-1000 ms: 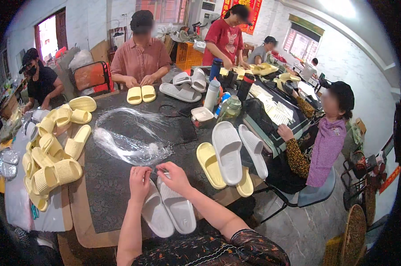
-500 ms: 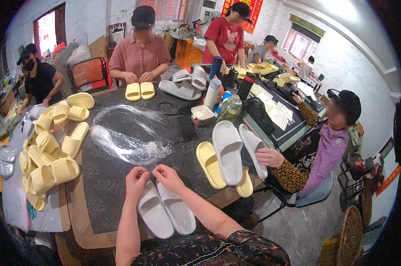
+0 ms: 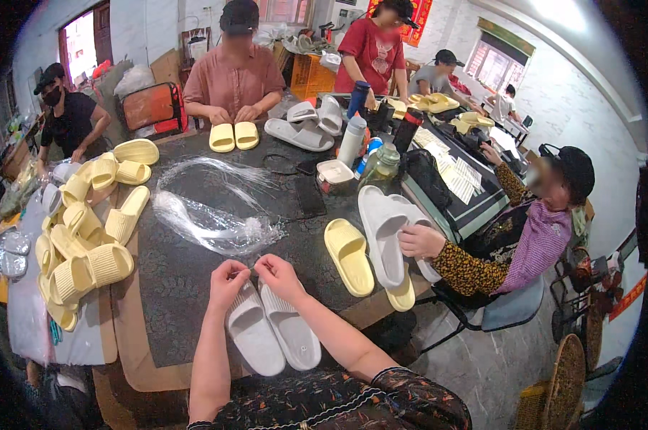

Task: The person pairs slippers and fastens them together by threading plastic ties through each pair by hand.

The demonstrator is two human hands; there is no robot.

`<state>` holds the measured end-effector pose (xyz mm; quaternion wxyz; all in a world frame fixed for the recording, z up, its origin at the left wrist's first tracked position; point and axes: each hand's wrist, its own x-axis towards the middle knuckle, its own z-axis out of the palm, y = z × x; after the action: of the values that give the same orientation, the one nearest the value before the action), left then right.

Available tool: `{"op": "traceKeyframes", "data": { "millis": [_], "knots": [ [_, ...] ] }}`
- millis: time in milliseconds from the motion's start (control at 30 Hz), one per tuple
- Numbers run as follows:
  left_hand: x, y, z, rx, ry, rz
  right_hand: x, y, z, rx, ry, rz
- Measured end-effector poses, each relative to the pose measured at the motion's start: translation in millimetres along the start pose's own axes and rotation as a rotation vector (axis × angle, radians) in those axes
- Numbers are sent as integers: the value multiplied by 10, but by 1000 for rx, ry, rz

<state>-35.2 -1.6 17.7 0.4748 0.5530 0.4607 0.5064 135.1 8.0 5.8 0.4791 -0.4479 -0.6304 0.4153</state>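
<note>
A pair of grey slide slippers, the left one [image 3: 256,340] and the right one [image 3: 297,337], lies side by side in front of me, open heels toward me. Over their toe ends my left hand [image 3: 227,284] and my right hand [image 3: 281,279] are close together with fingertips pinched. Anything between the fingers is too fine to make out. Just beyond my hands lies a loose bundle of thin clear plastic strands [image 3: 213,226], curved across the dark tabletop. My hands partly hide the slipper straps.
Yellow slippers [image 3: 87,276] are heaped at left. At right, a co-worker's hand [image 3: 422,242] touches grey slippers [image 3: 381,240] beside a yellow one [image 3: 349,258]. Bottles [image 3: 350,143] and a white tub [image 3: 334,172] stand beyond. Across the table, another person handles yellow slippers [image 3: 234,136].
The whole view has shifted slightly. My hands stay pinched over the grey pair, a little farther apart. At right, the co-worker's hand and the second grey slipper have moved left against the first.
</note>
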Motion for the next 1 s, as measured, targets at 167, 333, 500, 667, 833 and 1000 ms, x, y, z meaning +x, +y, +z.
{"op": "traceKeyframes", "data": {
  "millis": [167,333,500,667,833,1000],
  "knots": [
    [2,-57,-13,-28,41,12,-16,-64,-8,77,40,39],
    [-9,-30,-6,26,10,-59,-27,-45,9,6,67,7],
    [29,-90,-20,-46,8,4,9,26,5,67,48,-23],
    [15,-103,-26,-15,39,-4,-5,-30,8,3,38,24],
    [-15,-1,10,-4,42,8,-21,-20,-3,28,14,-85],
    [-19,-67,-26,-79,78,-27,-36,-110,-8,90,41,63]
  ]
}}
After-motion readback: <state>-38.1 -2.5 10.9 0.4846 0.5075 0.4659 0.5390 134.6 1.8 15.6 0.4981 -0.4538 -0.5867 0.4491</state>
